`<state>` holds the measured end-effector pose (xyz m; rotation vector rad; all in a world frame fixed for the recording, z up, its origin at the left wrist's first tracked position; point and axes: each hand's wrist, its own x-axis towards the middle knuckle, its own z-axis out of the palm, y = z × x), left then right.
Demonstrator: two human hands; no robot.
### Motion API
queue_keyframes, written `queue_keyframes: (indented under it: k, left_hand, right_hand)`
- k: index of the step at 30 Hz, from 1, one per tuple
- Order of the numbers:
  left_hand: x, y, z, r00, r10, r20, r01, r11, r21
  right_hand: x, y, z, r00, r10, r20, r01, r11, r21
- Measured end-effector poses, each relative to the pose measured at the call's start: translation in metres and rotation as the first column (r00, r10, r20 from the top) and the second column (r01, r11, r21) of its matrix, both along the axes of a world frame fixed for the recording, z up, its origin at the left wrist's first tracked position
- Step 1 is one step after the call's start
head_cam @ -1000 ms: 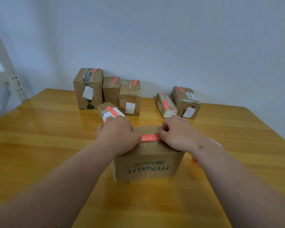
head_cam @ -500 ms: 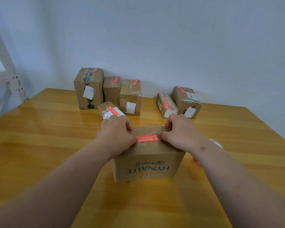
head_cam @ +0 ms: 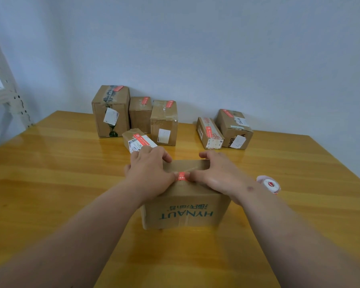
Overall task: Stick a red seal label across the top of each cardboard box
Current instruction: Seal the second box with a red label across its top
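A cardboard box (head_cam: 187, 213) printed HYNAUT stands in the middle of the wooden table (head_cam: 50, 183). A red seal label (head_cam: 181, 176) lies across its top near the front edge, and only a short middle part shows. My left hand (head_cam: 148, 173) and my right hand (head_cam: 218, 173) lie on the box top, one on each side. Both thumbs press on the label and their tips nearly meet. The fingers reach to the far edge of the top.
A roll of red labels (head_cam: 269, 185) lies on the table just right of my right wrist. Several smaller cardboard boxes (head_cam: 163, 121) with red labels on top stand along the far edge by the wall. A white shelf frame (head_cam: 6, 96) is at the left.
Both thumbs have slid inward along the label toward each other, covering more of it. The box has not moved.
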<state>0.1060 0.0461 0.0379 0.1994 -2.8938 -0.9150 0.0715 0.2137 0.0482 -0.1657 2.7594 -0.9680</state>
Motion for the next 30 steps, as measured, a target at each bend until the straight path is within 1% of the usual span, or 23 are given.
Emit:
queue_keyframes:
  k: [3,4,5,8,9,10,13,15,17,19,20,22,23,25,26,27,30]
  left_hand:
    - [0.0,-0.005,0.0,0.999,-0.036,0.009,0.036,0.997,0.07]
    - [0.0,-0.005,0.0,0.999,-0.036,0.012,0.035,0.996,0.083]
    - [0.0,-0.004,-0.001,1.0,-0.028,0.012,0.027,0.997,0.075]
    - [0.001,0.001,-0.003,1.0,0.008,-0.001,-0.008,1.0,-0.027]
    - [0.001,0.003,-0.002,1.0,0.017,-0.005,-0.017,0.999,-0.038]
    - [0.001,0.003,-0.002,1.0,0.022,-0.005,-0.022,0.999,-0.034]
    - [0.0,0.002,0.0,0.999,0.023,0.025,-0.023,1.0,-0.001]
    - [-0.001,0.003,0.002,0.999,0.028,0.033,-0.029,0.999,0.015]
    - [-0.001,0.004,0.001,0.999,0.035,0.032,-0.035,0.999,-0.005]
    - [-0.002,0.005,0.0,0.999,0.032,0.032,-0.032,0.999,-0.008]
    - [-0.002,0.004,0.001,0.999,0.023,0.035,-0.024,1.0,0.017]
    - [-0.003,-0.002,0.001,0.999,-0.001,0.045,-0.004,0.995,0.105]
    - [-0.003,-0.006,0.001,0.999,-0.013,0.052,0.003,0.984,0.176]
    - [-0.004,-0.012,-0.001,0.997,-0.022,0.075,-0.006,0.936,0.352]
    - [-0.005,-0.013,-0.002,0.997,-0.011,0.074,-0.02,0.913,0.407]
    - [-0.005,-0.012,-0.003,0.998,0.003,0.059,-0.027,0.915,0.403]
    - [-0.005,-0.004,-0.004,0.999,0.045,0.0,-0.044,0.981,0.187]
  right_hand:
    - [0.0,0.008,0.003,0.997,0.014,0.079,-0.001,0.985,-0.17]
    - [0.001,0.008,0.002,0.996,0.013,0.092,0.005,0.981,-0.195]
    - [0.001,0.007,0.001,0.996,0.01,0.091,0.007,0.983,-0.184]
    - [0.001,-0.001,-0.002,0.999,-0.02,0.034,0.022,0.998,-0.051]
    - [0.001,-0.002,-0.002,0.999,-0.026,0.026,0.027,0.999,-0.036]
    - [0.001,-0.002,-0.001,0.999,-0.025,0.034,0.027,0.998,-0.048]
    - [0.0,0.004,0.002,0.993,-0.021,0.116,0.042,0.983,-0.178]
    - [0.001,0.005,0.002,0.99,-0.024,0.139,0.056,0.97,-0.238]
    - [0.0,0.003,0.001,0.992,-0.023,0.123,0.05,0.973,-0.226]
    - [-0.001,0.002,-0.001,0.994,-0.018,0.105,0.036,0.984,-0.173]
    - [-0.001,0.003,-0.001,0.993,-0.015,0.114,0.035,0.984,-0.177]
    - [-0.002,0.008,0.001,0.985,-0.013,0.17,0.056,0.967,-0.25]
    - [-0.003,0.011,0.002,0.98,-0.019,0.2,0.079,0.953,-0.294]
    - [-0.002,0.013,0.003,0.971,-0.045,0.233,0.128,0.925,-0.357]
    - [-0.002,0.011,0.002,0.97,-0.055,0.235,0.143,0.915,-0.377]
    - [-0.001,0.008,0.001,0.973,-0.064,0.223,0.147,0.913,-0.38]
    - [-0.002,0.003,-0.003,0.99,-0.059,0.124,0.093,0.952,-0.291]
